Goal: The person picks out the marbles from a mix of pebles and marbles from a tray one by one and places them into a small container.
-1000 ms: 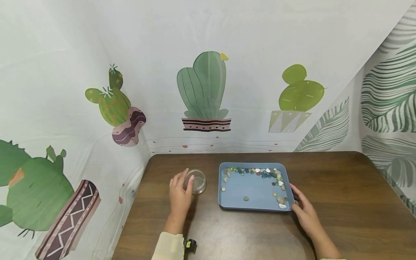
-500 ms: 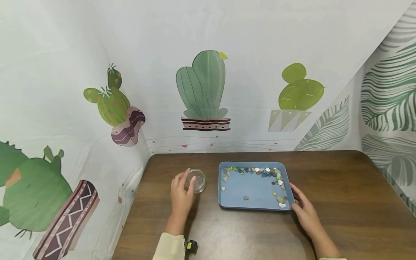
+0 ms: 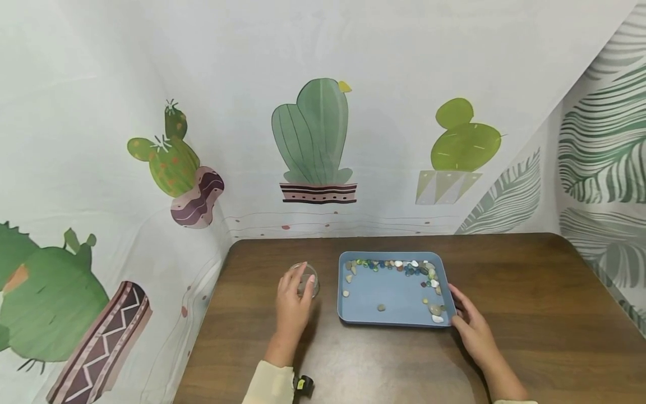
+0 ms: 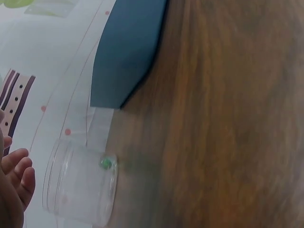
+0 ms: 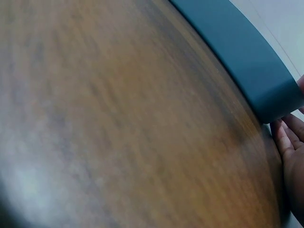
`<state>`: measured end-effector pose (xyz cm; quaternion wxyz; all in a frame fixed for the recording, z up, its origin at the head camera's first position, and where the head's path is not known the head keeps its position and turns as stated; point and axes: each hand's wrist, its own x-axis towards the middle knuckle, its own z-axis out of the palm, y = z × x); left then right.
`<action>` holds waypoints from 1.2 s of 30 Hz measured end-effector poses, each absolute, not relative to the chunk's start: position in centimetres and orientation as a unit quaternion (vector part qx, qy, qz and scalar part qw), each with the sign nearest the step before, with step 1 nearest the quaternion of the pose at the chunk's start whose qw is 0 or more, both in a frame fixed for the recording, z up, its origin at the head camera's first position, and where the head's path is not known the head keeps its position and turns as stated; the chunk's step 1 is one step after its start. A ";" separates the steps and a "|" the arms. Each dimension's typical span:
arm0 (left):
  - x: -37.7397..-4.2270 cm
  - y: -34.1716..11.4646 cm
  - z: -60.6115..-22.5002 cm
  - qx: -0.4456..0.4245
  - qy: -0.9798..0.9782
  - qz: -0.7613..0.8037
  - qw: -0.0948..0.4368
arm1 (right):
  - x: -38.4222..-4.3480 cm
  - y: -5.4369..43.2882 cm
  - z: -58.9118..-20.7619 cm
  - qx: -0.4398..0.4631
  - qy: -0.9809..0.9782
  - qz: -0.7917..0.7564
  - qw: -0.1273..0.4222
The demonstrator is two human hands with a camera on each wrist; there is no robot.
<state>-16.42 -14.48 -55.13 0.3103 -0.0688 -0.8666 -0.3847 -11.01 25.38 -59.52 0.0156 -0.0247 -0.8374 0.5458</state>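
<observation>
Jar (image 4: 80, 183) — left of tray (image 3: 388, 287)

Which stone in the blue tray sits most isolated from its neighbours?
The grey-brown stone towards the near side of the blue tray. The other stones lie along the back, left and right, each closer to a neighbour.

In front of me: brown wooden table (image 3: 555, 320), far corners rounded, pale glare (image 3: 363, 373) toward the near edge. Beyond it I note a white backdrop (image 3: 393, 67) printed with potted cacti (image 3: 323, 134); far right, striped leaves (image 3: 605, 146).
</observation>
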 end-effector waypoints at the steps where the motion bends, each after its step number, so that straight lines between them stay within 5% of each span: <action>1: -16.4 -14.3 -55.1 -0.071 -0.867 -0.385 0.307 | -11.0 25.4 -59.5 -0.024 -0.837 0.546 0.016; 21: -17.4 -10.3 -55.7 -0.172 -0.887 -0.360 0.232 | -11.1 25.3 -59.5 -0.029 -0.837 0.546 0.013; 36: -20.0 -8.3 -56.5 -0.187 -0.927 -0.232 0.226 | -11.0 25.3 -59.7 -0.022 -0.834 0.550 0.020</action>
